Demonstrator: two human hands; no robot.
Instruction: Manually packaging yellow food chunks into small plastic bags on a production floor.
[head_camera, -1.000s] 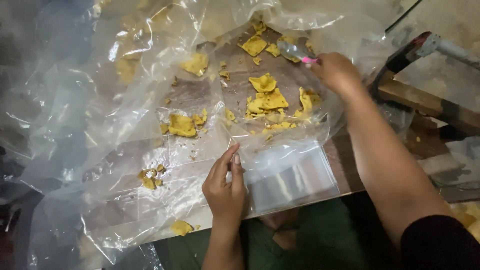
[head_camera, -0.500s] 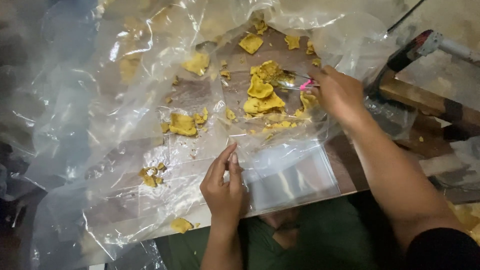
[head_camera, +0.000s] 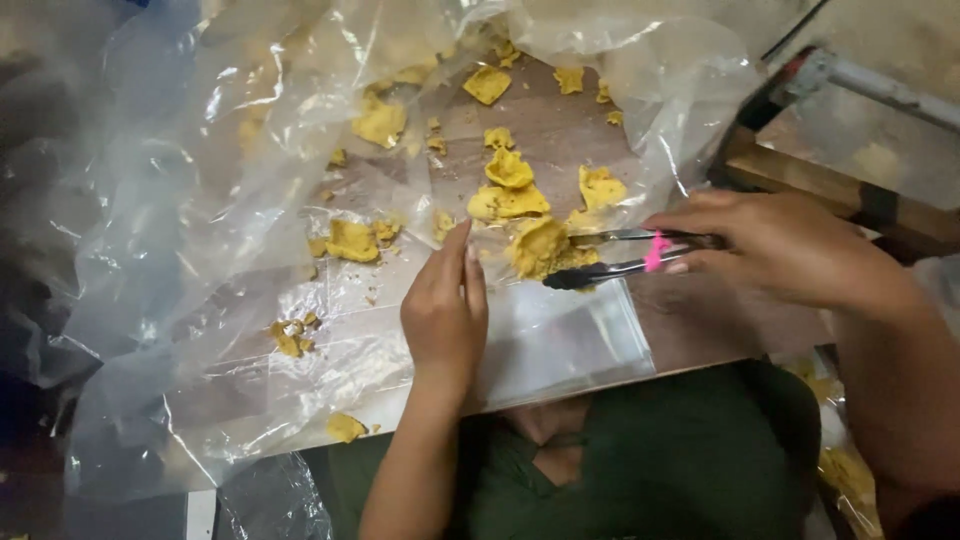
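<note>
Right hand (head_camera: 790, 250) squeezing slim metal tongs with a pink band (head_camera: 630, 258) on one crumpled yellow fried chip (head_camera: 537, 246) at the mouth of a small clear plastic pouch (head_camera: 560, 340), left hand (head_camera: 445, 310) fingers pinching its edge open on the wooden counter (head_camera: 700, 320); pouch looks nearly empty, many loose yellow chips (head_camera: 505, 185) still scattered on the big clear sheet (head_camera: 200, 250).

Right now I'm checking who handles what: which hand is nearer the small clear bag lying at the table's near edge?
Left. The left hand rests on the small clear bag's opening edge; the right hand is up and to its right, holding tongs.
</note>
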